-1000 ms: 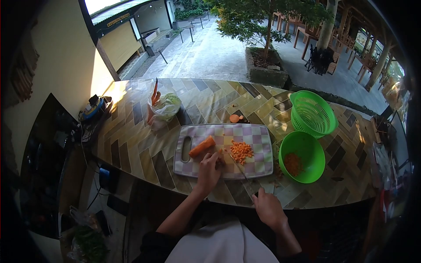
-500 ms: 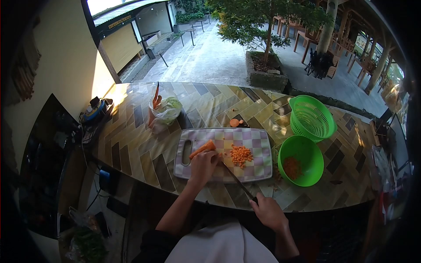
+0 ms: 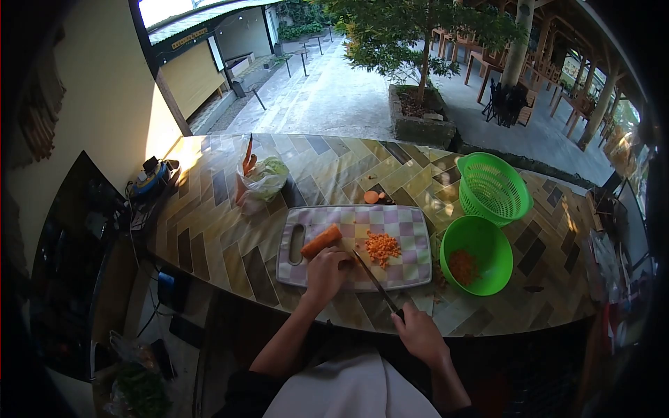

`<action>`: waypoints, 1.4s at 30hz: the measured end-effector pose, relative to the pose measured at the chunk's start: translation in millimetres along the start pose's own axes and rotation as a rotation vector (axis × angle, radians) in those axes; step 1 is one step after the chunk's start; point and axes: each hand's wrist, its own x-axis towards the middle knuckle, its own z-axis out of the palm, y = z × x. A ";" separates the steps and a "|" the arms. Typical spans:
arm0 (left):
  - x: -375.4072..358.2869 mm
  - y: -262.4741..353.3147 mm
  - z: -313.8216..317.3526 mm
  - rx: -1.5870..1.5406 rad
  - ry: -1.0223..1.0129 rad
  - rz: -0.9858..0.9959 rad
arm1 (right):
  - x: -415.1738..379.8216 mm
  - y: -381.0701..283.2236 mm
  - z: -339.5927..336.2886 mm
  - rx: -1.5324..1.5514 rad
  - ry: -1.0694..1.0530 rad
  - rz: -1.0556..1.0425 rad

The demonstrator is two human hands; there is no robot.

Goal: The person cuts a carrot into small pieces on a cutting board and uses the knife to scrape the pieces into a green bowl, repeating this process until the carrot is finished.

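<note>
On the checkered cutting board (image 3: pixel 411 273) lies a thick piece of carrot (image 3: pixel 321 240), left of a small heap of diced carrot (image 3: pixel 382 248). My left hand (image 3: pixel 326 274) rests on the board just below the carrot piece, fingers curled down. Whatever is under those fingers is hidden. A knife (image 3: pixel 376 281) is in my right hand (image 3: pixel 421 336), which is closed round its dark handle. The blade slants up and left across the board's lower edge, its tip near my left fingertips and left of the diced heap.
Right of the board stands a green bowl (image 3: pixel 499 259) with orange shreds inside, a green colander (image 3: pixel 493 187) behind it. Carrot end pieces (image 3: pixel 372 197) lie beyond the board. A plastic bag of vegetables (image 3: pixel 265 180) sits at the back left. The table's front edge is close to my body.
My left hand has shifted down off the thick carrot piece, which now shows more fully. The knife has moved only slightly, still in my right hand.
</note>
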 end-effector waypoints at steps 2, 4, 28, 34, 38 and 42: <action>-2.0 -1.1 2.2 -0.012 0.030 0.005 | -1.1 -1.0 2.7 -0.033 0.000 -0.019; -2.7 -2.8 4.2 -0.002 0.064 0.037 | -3.0 -2.8 3.6 -0.089 -0.007 -0.039; -11.3 0.4 5.9 -0.031 0.071 -0.003 | 10.2 -13.7 16.6 -0.182 0.028 -0.046; -11.7 3.6 3.4 -0.042 0.063 -0.096 | 9.0 -5.1 10.1 -0.098 0.025 -0.085; -11.7 -0.1 6.2 -0.055 0.096 -0.039 | -3.4 -7.2 6.7 -0.126 -0.018 -0.048; -12.7 -0.4 7.1 -0.040 0.107 -0.045 | -2.9 -12.2 14.5 -0.212 -0.025 -0.040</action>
